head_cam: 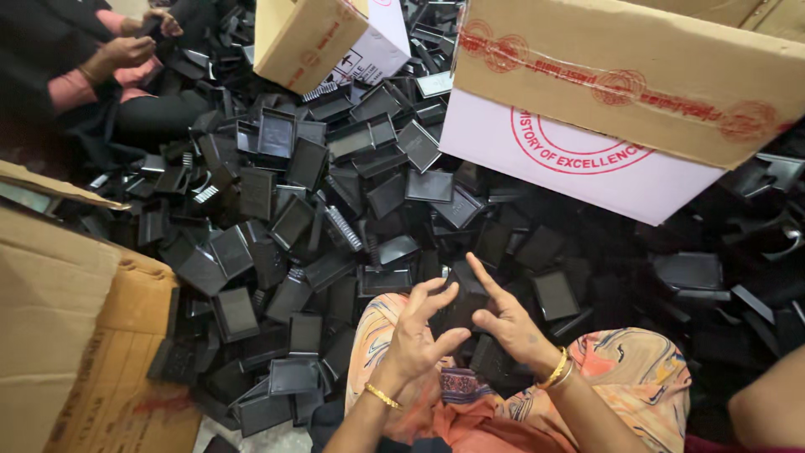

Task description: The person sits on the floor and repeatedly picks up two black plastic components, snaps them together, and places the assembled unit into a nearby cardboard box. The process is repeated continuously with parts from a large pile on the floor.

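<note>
My left hand (417, 333) and my right hand (506, 323) are raised close together over my lap, both closed around one small black plastic part (464, 304). The right index finger sticks out straight toward the pile. Gold bangles circle both wrists. In front of my hands lies a large heap of black square plastic tray-like parts (335, 193) covering the floor. My knees, in orange patterned cloth (637, 377), sit just below my hands.
A big cardboard box (637, 75) tilts over the heap at upper right, a smaller box (306, 38) at top centre, another carton (59, 319) at left. Another person's hands (126, 50) work at upper left. Someone's arm (767, 411) shows at lower right.
</note>
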### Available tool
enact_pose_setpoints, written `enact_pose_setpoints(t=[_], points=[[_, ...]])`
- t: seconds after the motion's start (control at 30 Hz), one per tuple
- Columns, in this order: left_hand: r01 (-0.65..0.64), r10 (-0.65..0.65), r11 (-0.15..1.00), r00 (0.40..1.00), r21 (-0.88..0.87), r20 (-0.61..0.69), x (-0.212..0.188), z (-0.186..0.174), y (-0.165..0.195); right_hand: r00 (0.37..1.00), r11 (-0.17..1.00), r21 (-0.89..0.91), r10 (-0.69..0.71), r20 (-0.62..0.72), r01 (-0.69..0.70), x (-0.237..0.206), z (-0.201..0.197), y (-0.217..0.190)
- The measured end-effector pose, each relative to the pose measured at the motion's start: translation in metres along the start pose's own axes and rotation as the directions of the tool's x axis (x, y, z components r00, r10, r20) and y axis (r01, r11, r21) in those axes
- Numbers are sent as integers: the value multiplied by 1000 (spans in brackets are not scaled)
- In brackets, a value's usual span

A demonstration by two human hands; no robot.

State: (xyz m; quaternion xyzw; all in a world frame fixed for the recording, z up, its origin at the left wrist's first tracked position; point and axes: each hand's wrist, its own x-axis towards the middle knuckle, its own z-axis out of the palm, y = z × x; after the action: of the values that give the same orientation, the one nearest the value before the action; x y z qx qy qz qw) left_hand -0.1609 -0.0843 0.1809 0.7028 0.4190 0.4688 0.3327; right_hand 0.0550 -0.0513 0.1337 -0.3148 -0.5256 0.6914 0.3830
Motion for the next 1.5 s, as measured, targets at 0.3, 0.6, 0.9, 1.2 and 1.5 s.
enact_pose_setpoints(t=[0.3, 0.6, 0.9, 1.2, 1.5], points=[[-92, 112, 986, 983, 136, -148, -1, 6, 5, 995, 984, 176, 32, -99, -14, 10, 8, -43], [113, -83, 984, 975, 139, -206, 51, -30, -97, 575, 543, -820, -735, -360, 181, 54, -73, -191], [23, -347, 453, 925, 891, 152, 88, 6, -236, 829, 252, -965, -552, -86, 68, 120, -75, -69], [179, -253, 862, 963, 475, 97, 80, -48, -151, 974, -10, -997, -213, -76, -80, 133, -70, 84], [411, -369, 849, 911, 333, -184, -33, -56, -108, 992, 424, -905, -105, -71, -20, 47, -69, 68]])
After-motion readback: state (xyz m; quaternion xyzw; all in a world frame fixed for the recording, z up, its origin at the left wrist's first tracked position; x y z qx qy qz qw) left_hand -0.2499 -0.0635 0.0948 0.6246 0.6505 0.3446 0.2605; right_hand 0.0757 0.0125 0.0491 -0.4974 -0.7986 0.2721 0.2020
